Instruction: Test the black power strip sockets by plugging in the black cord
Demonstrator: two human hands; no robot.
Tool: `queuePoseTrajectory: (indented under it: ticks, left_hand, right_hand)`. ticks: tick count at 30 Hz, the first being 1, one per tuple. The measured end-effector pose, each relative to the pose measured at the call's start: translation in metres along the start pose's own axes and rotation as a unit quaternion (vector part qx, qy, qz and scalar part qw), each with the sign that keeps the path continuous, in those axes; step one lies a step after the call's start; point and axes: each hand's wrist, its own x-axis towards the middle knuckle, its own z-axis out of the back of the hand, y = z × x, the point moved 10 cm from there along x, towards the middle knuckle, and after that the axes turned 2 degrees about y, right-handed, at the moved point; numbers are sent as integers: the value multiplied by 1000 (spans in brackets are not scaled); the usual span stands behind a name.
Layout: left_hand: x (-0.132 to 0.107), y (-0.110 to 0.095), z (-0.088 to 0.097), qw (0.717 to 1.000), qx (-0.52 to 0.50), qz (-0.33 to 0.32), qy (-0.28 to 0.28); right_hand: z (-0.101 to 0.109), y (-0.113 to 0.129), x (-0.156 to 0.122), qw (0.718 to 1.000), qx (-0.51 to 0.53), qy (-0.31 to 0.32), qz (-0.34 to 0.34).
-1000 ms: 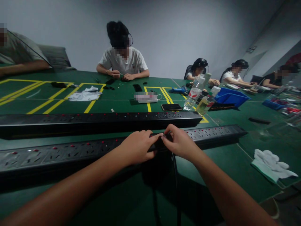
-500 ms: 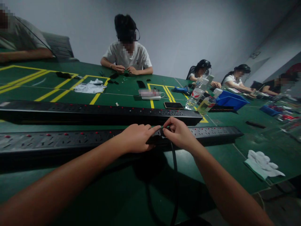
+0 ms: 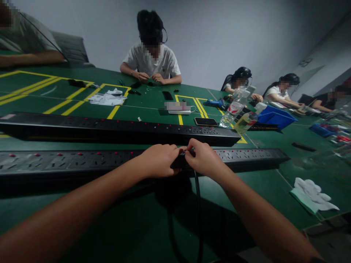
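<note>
A long black power strip (image 3: 82, 160) with red switches lies across the green table (image 3: 142, 226) in front of me. My left hand (image 3: 160, 159) rests on its top, fingers curled around the strip. My right hand (image 3: 204, 159) is closed in a pinch on a small black plug at the strip, fingertips touching those of my left hand. A black cable (image 3: 197, 208) hangs down from that spot toward me. A second black power strip (image 3: 117, 129) lies parallel just behind the first.
White gloves on a green cloth (image 3: 312, 195) lie at the right. Behind the strips are a phone (image 3: 205, 121), bottles (image 3: 233, 111), a blue bin (image 3: 274, 116) and white cloths (image 3: 105, 98). Several other people sit around the far side of the table at work.
My hands have drawn closer together on the near strip, the right hand shifting slightly left with the plug. The view has tilted a little.
</note>
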Motion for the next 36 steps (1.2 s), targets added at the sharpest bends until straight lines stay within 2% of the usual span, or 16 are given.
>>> queuePoseTrajectory:
  ticks: [5,13,31,36]
  left_hand:
    - [-1,-1,-1,1000,3,-5,1]
    - [0,-4,-1,1000,-10,-18,8]
    - [0,-5,-1,1000,-5,-14,19]
    - [0,-6,1,1000,-1,-19,4]
  right_hand:
    - [-3,-1,-3,1000,26,6,12]
    - [-6,-13,-9,994,96,-39,16]
    - [-8,-14,-11,994,100,-47,22]
    - [-8,-15,-12,993,102,-50,23]
